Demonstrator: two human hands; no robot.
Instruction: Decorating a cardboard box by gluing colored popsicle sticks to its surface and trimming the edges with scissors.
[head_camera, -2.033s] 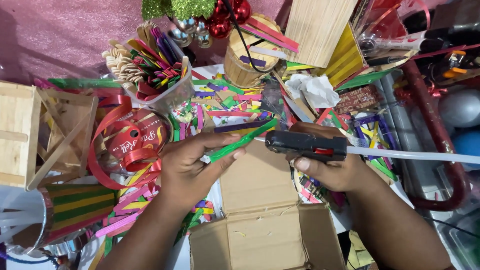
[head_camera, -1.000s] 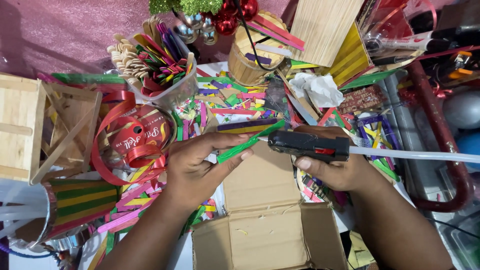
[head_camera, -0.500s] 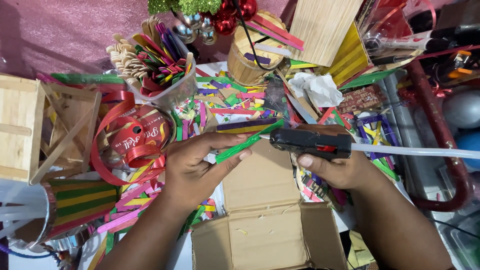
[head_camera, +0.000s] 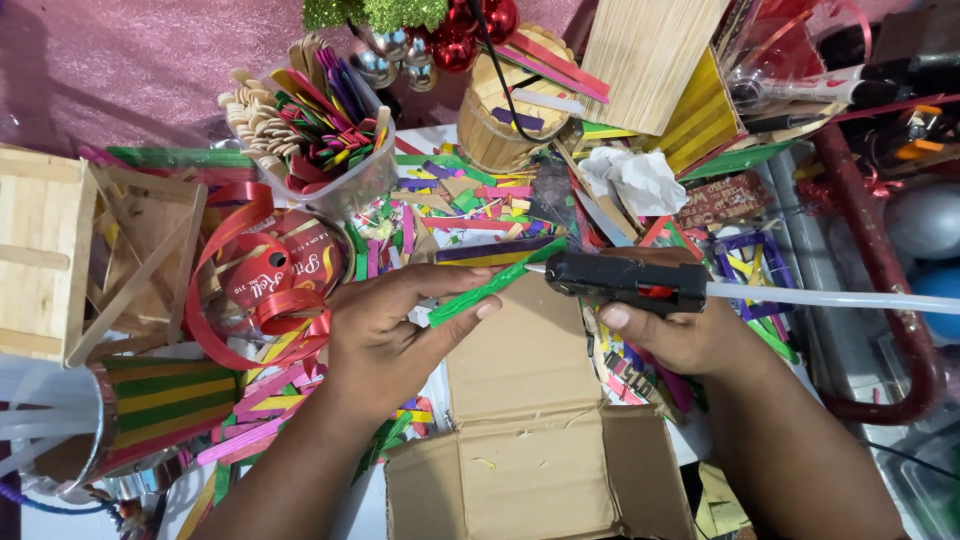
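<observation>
Head view: left hand (head_camera: 385, 335) pinches green stick (head_camera: 497, 282) — glue gun (head_camera: 625, 279) hides right hand (head_camera: 690, 335) fingers.

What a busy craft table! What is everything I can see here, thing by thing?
green stick: one, green, pinched in the left hand, its tip at the glue gun's nozzle
glue gun: one, black, in the right hand, a clear glue rod trailing right
cardboard box: one, brown, flaps open, bottom middle
tub of sticks: one, clear with mixed colours, upper left
ribbon roll: one, red, left of middle
wooden crate: one, pale wood, far left
baubles: several, red and silver, top
crumpled tissue: one, white, upper right
left hand: holding the stick
right hand: gripping the gun
</observation>
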